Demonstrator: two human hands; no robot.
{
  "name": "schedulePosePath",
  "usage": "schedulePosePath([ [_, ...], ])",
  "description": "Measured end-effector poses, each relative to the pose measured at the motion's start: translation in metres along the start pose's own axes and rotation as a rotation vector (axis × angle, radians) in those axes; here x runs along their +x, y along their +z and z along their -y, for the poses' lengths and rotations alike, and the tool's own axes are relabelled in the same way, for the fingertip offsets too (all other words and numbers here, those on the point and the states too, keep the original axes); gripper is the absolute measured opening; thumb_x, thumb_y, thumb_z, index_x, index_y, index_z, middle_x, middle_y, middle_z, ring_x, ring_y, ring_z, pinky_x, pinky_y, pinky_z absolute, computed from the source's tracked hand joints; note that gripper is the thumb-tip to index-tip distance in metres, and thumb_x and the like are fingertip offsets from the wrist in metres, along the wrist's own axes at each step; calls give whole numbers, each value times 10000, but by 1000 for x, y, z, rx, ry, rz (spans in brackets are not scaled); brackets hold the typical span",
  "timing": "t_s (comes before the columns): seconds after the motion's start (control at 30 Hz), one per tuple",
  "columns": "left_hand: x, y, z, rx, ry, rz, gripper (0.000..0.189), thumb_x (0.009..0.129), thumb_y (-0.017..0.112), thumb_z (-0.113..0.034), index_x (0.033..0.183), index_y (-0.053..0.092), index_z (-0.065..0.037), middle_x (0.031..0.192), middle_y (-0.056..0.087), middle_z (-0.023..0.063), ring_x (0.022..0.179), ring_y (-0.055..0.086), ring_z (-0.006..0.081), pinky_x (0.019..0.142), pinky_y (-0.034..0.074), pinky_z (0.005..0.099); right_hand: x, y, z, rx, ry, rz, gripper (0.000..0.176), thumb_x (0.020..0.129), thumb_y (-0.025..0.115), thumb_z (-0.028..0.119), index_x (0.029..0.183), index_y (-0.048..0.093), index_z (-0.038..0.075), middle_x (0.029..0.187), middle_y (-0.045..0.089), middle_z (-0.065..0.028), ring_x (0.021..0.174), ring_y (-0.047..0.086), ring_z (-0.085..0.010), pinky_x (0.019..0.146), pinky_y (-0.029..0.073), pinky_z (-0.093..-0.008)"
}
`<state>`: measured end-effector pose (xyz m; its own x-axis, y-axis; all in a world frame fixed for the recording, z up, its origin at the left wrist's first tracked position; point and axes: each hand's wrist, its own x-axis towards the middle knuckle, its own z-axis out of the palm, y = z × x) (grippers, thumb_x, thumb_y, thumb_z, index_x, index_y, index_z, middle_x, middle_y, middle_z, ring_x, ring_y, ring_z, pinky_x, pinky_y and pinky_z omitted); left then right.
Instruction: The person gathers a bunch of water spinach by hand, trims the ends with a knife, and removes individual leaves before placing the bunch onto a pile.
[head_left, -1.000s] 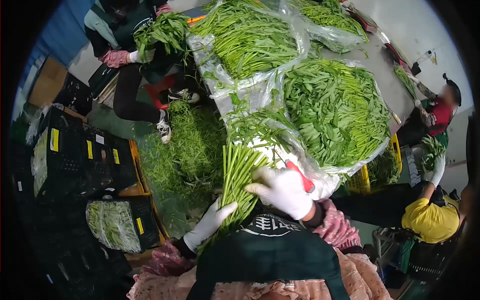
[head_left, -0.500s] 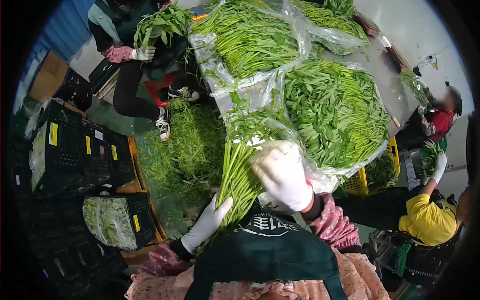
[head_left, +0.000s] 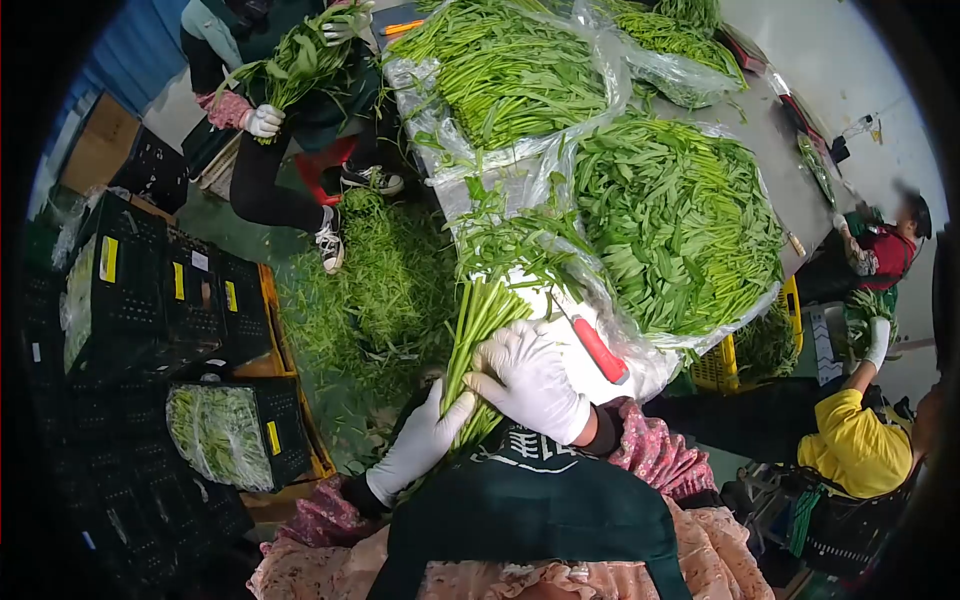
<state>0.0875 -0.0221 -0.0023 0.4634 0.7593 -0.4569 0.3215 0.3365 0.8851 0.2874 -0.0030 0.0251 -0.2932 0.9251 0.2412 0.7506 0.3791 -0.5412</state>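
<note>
Left hand (head_left: 425,440)'s wrapped round the bundle of stems (head_left: 483,312) right by the apron (head_left: 530,510), right hand (head_left: 528,378)'s curled onto it too. Slacken either grip and I reckon loose stems could slide out.

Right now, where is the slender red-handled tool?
Head view, right of centre: the tool lies on a white surface, just right of the white-gloved right hand.

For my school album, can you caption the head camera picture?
Left hand grips green stems, right hand against them, red-handled tool nearby.
</note>
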Motion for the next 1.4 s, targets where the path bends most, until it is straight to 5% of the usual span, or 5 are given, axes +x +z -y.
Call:
schedulePosePath([
  [0.43,7,-5,7,-328,-85,105,485,999,574,-303,1370,495,0,1222,620,35,1089,560,128,991,427,292,45,-73,-90,-487,139,-706,109,796,681,82,847,585,97,802,557,-93,765,534,-293,704,401,-405],
  [0.63,4,-14,4,-382,-170,85,448,934,637,-195,1327,550,0,1210,631,32,1077,569,116,964,435,276,62,-83,-60,-358,126,-534,787,737,702,82,1472,425,104,1406,436,-340,868,627,-394,750,521,-448],
  [0.87,-5,-13,21,-511,-219,-35,424,965,593,-242,1316,576,-5,1182,652,40,1076,578,119,958,439,274,33,-24,-43,107,45,-83,363,860,706,298,1127,660,57,910,660,-130,877,618,-331,803,489,-419],
  [1.17,-21,-15,0,-818,-357,-48,485,998,524,-264,1359,508,59,1299,610,144,1115,627,210,1002,476,340,15,-18,-46,378,340,63,432,898,694,221,1299,578,108,982,646,-62,985,561,-251,892,433,-352],
  [1.4,-21,-12,11,-916,-304,-105,455,1004,522,-253,1325,532,70,1250,642,163,1095,650,224,985,501,344,9,-6,-46,136,70,-178,287,889,657,160,1158,617,68,1009,633,-146,999,595,-343,893,469,-412],
])
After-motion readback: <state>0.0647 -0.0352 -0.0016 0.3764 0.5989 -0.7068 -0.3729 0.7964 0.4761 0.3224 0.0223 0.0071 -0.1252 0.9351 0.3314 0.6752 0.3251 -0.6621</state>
